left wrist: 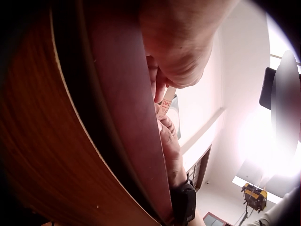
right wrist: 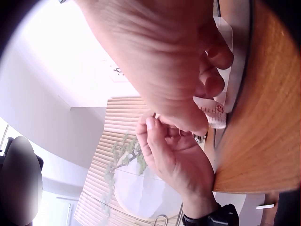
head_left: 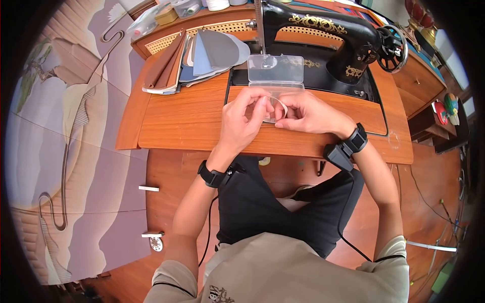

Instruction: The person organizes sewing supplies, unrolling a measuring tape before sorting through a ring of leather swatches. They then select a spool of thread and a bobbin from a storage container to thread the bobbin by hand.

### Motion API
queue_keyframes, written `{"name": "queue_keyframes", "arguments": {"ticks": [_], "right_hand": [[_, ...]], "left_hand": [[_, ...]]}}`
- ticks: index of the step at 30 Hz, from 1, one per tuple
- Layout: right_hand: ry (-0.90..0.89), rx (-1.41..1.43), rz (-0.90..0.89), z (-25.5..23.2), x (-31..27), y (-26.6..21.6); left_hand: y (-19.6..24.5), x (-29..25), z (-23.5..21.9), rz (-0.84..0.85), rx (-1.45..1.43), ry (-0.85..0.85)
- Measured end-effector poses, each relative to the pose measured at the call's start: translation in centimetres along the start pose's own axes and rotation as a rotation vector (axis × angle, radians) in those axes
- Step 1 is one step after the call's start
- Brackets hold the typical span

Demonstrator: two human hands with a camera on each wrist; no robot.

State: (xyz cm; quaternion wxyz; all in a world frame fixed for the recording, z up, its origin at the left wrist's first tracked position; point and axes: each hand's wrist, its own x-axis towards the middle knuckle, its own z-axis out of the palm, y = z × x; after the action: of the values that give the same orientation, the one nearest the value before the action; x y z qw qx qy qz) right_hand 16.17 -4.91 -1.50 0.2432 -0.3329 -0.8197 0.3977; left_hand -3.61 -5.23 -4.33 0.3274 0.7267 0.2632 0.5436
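A short curl of tape measure [head_left: 284,107], pale with red print, arches between my two hands over the table's front. My left hand [head_left: 243,117] pinches one end between thumb and forefinger. My right hand [head_left: 307,113] grips the other part, its fingers curled in. In the right wrist view the tape measure [right wrist: 215,113] shows numbers and tick marks, looping out below the right hand [right wrist: 160,61]; the left hand [right wrist: 176,162] faces it. Just behind the hands is a clear plastic box [head_left: 276,70] with its lid raised; the hands partly hide its front.
A black sewing machine [head_left: 318,25] with gold decoration stands behind the box. Fanned fabric swatches [head_left: 214,50] lie at the left on the wooden table [head_left: 177,121]. A small shelf [head_left: 439,121] with colourful figures is at the right. Cables [head_left: 424,187] trail on the floor.
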Motion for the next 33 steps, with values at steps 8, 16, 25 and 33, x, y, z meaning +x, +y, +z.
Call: {"name": "queue_keyframes", "arguments": {"ticks": [8,16,25,33], "right_hand": [[0.168,-0.16,-0.009,1.2,-0.1,-2.7],[0.226,-0.096,0.011,0.8,-0.8,-2.0],[0.42,0.17,-0.063,-2.9,-1.5,-7.1],[0.827,0.186,-0.378,-10.5,-4.0,-10.1]], "left_hand": [[0.1,-0.2,-0.3,0.064,-0.127,0.094],[-0.2,0.0,-0.6,-0.065,-0.129,0.026],[0.9,0.1,-0.1,-0.072,-0.048,-0.304],[-0.4,0.1,-0.4,0.01,0.155,-0.289]]}}
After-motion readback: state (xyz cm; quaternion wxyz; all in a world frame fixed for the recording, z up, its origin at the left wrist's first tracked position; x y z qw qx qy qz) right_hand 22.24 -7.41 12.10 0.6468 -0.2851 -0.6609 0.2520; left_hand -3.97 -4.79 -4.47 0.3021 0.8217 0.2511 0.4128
